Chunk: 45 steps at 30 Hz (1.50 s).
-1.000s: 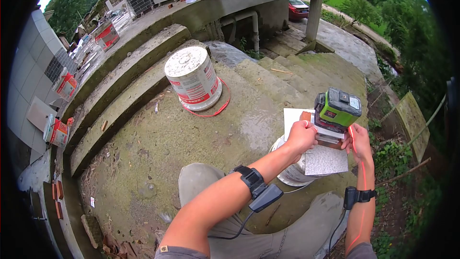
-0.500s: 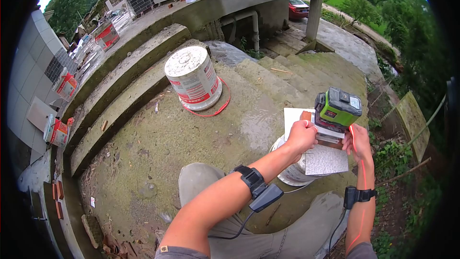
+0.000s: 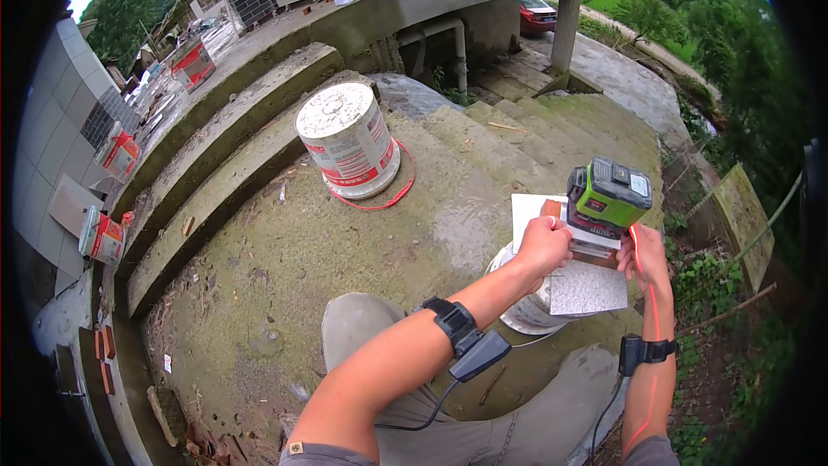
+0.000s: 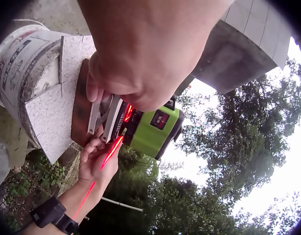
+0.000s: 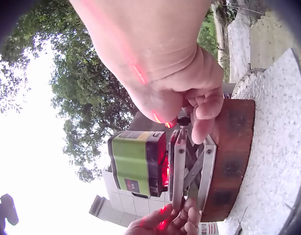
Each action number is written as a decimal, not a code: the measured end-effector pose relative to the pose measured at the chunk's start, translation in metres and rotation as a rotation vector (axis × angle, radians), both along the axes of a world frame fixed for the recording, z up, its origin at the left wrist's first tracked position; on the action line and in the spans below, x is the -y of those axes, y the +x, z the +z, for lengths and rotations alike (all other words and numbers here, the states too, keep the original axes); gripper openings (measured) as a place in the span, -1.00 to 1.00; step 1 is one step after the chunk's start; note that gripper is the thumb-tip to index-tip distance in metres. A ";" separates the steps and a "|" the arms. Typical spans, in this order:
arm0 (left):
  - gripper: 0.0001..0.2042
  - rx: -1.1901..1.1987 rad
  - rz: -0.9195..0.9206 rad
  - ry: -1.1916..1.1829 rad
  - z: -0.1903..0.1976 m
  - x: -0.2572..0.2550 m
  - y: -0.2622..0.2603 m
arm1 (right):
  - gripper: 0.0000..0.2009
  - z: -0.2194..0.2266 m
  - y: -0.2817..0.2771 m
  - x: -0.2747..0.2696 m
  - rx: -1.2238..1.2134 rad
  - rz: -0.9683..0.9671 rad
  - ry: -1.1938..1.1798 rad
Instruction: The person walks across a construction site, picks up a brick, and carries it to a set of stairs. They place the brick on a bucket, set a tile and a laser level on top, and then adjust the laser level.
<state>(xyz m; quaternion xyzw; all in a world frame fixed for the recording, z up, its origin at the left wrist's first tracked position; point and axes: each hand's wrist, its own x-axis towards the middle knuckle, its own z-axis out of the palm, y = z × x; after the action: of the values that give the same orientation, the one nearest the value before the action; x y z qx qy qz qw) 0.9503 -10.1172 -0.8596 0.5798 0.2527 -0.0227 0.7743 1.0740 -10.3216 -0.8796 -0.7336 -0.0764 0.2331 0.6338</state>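
Note:
A green and black laser level (image 3: pixel 609 194) sits on a small metal scissor stand (image 5: pixel 179 171), whose crossed arms show in the right wrist view. Beneath the stand lies a red-brown brick (image 5: pixel 233 159), on speckled tiles (image 3: pixel 588 288) over an upturned white bucket (image 3: pixel 528 310). My left hand (image 3: pixel 543 248) grips the stand's left end with curled fingers. At the opposite end, my right hand (image 3: pixel 647 257) pinches a black knob (image 5: pixel 183 121) between thumb and fingers. Red laser light falls across the right hand and forearm.
Another upturned bucket (image 3: pixel 349 142) with a red handle stands on the mossy concrete. Curved steps (image 3: pixel 224 155) rise at the left, with several red and white buckets beyond. More steps descend behind the laser level. Plants and a leaning board (image 3: pixel 743 226) border the right.

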 end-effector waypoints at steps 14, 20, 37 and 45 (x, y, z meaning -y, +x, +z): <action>-0.86 -0.001 -0.002 0.005 0.001 -0.001 0.000 | -0.58 0.001 0.001 0.001 0.022 -0.027 0.037; -0.86 -0.002 0.005 0.000 0.000 -0.001 0.001 | -0.60 0.006 -0.002 0.000 0.025 -0.027 0.037; -0.86 0.004 0.001 -0.002 0.000 -0.001 0.001 | -0.66 0.009 -0.005 0.000 0.025 -0.014 0.026; -0.87 0.015 0.004 -0.014 -0.003 -0.001 0.002 | -0.70 0.006 -0.005 -0.001 0.028 0.005 0.033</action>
<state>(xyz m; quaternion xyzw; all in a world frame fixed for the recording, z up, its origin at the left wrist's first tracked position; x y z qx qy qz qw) 0.9523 -10.1160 -0.8631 0.5740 0.2479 -0.0188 0.7802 1.0695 -10.3205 -0.8736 -0.7259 -0.0907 0.2231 0.6443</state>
